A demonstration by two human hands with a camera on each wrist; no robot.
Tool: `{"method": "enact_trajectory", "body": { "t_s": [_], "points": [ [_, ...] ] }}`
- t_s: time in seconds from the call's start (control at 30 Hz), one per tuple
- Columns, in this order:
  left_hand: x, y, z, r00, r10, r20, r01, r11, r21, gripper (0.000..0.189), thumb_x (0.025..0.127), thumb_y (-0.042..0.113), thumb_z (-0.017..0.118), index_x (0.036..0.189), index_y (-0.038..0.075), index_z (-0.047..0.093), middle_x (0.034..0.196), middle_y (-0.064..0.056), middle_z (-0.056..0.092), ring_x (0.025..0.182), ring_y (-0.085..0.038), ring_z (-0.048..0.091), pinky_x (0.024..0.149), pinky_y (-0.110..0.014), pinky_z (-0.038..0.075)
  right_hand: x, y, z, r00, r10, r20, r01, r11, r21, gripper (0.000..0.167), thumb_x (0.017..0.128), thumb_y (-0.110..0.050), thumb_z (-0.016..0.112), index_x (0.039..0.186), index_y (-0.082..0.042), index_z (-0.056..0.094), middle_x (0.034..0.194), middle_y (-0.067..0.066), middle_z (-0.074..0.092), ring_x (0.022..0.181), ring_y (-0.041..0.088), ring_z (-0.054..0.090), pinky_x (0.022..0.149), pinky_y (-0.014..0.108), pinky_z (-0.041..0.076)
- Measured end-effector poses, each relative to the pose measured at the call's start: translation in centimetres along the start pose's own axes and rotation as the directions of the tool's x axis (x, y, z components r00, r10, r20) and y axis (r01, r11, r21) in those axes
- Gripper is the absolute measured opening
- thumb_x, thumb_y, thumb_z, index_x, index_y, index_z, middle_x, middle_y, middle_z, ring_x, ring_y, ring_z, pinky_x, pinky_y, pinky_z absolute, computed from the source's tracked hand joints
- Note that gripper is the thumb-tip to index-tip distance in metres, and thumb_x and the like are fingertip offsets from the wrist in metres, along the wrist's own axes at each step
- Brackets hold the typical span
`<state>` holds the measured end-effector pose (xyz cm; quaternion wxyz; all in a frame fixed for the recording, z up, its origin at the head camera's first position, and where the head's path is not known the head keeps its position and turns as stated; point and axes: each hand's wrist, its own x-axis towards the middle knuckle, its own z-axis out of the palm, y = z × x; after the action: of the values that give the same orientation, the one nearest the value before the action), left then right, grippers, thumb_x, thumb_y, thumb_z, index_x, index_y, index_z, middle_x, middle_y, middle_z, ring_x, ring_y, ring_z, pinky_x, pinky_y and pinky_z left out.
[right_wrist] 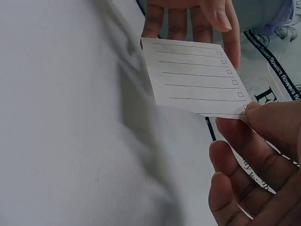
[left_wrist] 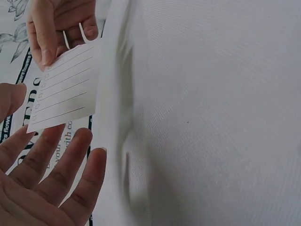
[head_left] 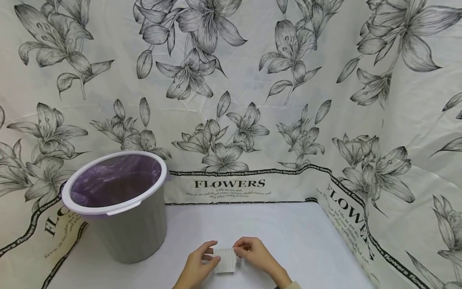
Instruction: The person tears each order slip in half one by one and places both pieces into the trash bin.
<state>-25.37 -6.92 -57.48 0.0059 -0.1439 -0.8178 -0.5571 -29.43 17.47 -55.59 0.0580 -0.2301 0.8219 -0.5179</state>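
A small white sheet of note paper (head_left: 225, 261), printed with lines and a column of little checkboxes, is held up between both hands. In the right wrist view my right hand (right_wrist: 263, 155) pinches one corner of the sheet (right_wrist: 197, 77) with thumb and index finger; the other fingers are loosely bent below. My left hand (left_wrist: 51, 179) has its fingers extended at the opposite edge of the sheet, its fingertips right by the paper and partly behind it. The left thumb (left_wrist: 11, 99) stands apart from the paper.
A grey bin (head_left: 135, 233) with a white rim and purple liner bag stands on the left of the white table (head_left: 288, 237). Flower-printed cloth (head_left: 231, 120) hangs behind the table and along both sides.
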Motion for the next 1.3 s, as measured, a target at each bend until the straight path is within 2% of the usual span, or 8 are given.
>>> {"method": "enact_trajectory", "body": {
  "t_s": [0.17,0.33,0.7,0.87,1.0,1.17,1.3],
  "points": [
    [0.0,0.1,0.2,1.000,0.002,-0.026,-0.002,1.000,0.007,0.034,0.096,0.025,0.074,0.122,0.003,0.071,0.087,0.000,0.064,0.075,-0.003,0.064,0.066,-0.020,0.055,-0.2,-0.4,0.9,1.000,0.011,-0.013,-0.011,1.000,0.017,0.012,0.099,-0.014,0.068,0.102,-0.005,0.075,0.093,0.011,0.076,0.074,0.002,0.065,0.066,0.020,0.053],
    [0.0,0.0,0.3,0.998,0.002,-0.059,-0.001,1.000,0.020,0.020,0.097,0.025,0.073,0.102,0.007,0.076,0.080,0.004,0.065,0.069,0.001,0.060,0.062,-0.019,0.051,-0.4,-0.6,1.4,0.999,0.025,-0.022,-0.025,1.000,0.014,0.012,0.100,-0.013,0.066,0.102,-0.004,0.075,0.094,0.013,0.075,0.073,0.001,0.063,0.065,0.020,0.051],
    [0.6,0.4,-0.1,0.995,0.028,-0.091,-0.027,1.000,0.016,0.016,0.095,0.020,0.074,0.106,0.009,0.075,0.081,0.004,0.062,0.070,0.000,0.060,0.063,-0.019,0.052,-0.7,-1.4,1.0,0.999,-0.004,-0.033,0.004,1.000,0.008,0.014,0.099,-0.019,0.069,0.100,-0.006,0.076,0.091,0.009,0.076,0.074,0.002,0.065,0.065,0.021,0.053],
    [0.7,0.7,-0.2,0.996,0.032,-0.088,-0.028,0.999,0.041,0.016,0.096,0.024,0.074,0.103,0.009,0.077,0.073,0.007,0.056,0.068,0.001,0.056,0.060,-0.018,0.049,-0.5,-1.7,1.2,0.999,-0.013,-0.033,0.014,1.000,0.025,0.014,0.099,-0.017,0.069,0.101,-0.005,0.075,0.092,0.011,0.076,0.075,0.002,0.065,0.065,0.020,0.053],
    [0.3,1.0,-0.1,0.994,0.020,-0.103,-0.016,0.999,0.040,0.016,0.096,0.026,0.075,0.097,0.010,0.078,0.067,0.009,0.050,0.064,0.001,0.051,0.056,-0.018,0.043,-0.7,-2.2,1.5,0.999,-0.013,-0.030,0.014,0.999,0.035,0.016,0.099,-0.018,0.070,0.106,-0.004,0.075,0.099,0.012,0.076,0.083,0.004,0.068,0.070,0.022,0.055],
    [0.3,1.2,0.1,0.995,0.024,-0.095,-0.021,0.999,0.031,0.015,0.095,0.026,0.075,0.095,0.011,0.077,0.066,0.010,0.048,0.064,0.001,0.051,0.057,-0.018,0.044,-0.5,-2.5,1.6,0.999,-0.003,-0.043,0.004,1.000,0.022,0.021,0.098,-0.019,0.071,0.113,-0.005,0.073,0.108,0.011,0.076,0.096,0.009,0.071,0.075,0.023,0.056],
    [0.1,1.1,0.1,0.996,0.026,-0.088,-0.021,0.999,0.049,0.014,0.096,0.024,0.074,0.094,0.011,0.077,0.069,0.009,0.055,0.064,0.002,0.050,0.058,-0.019,0.044,-0.5,-2.5,2.3,0.999,-0.027,-0.032,0.027,1.000,0.005,0.032,0.096,-0.023,0.073,0.124,-0.007,0.069,0.110,0.010,0.076,0.103,0.018,0.071,0.080,0.026,0.057]
  ]
}}
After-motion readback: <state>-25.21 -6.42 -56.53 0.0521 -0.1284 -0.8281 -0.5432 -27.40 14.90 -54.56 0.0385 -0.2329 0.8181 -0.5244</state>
